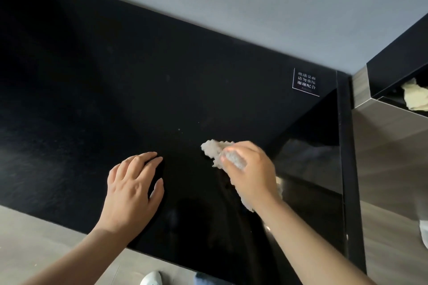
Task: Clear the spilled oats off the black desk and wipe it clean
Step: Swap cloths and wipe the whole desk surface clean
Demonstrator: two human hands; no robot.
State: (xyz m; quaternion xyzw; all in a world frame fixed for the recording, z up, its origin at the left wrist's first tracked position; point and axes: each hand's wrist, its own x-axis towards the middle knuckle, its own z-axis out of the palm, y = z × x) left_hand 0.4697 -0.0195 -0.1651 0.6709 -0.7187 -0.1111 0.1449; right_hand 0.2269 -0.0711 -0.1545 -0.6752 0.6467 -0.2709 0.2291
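The black desk (115,81) fills most of the head view, glossy and dark. My right hand (250,173) grips a crumpled white cloth (215,149) and presses it against the desk surface near the front right; the cloth sticks out past my fingers to the upper left and below my wrist. My left hand (134,190) lies flat on the desk beside it, fingers straight and slightly spread, holding nothing. A few tiny pale specks (179,131) lie on the desk just beyond the cloth.
A small sticker with white text (306,82) sits near the desk's far right corner. A grey wall runs behind the desk. To the right, a dark shelf holds a crumpled yellowish cloth (415,97). Wood-look floor and a white shoe (151,279) show below.
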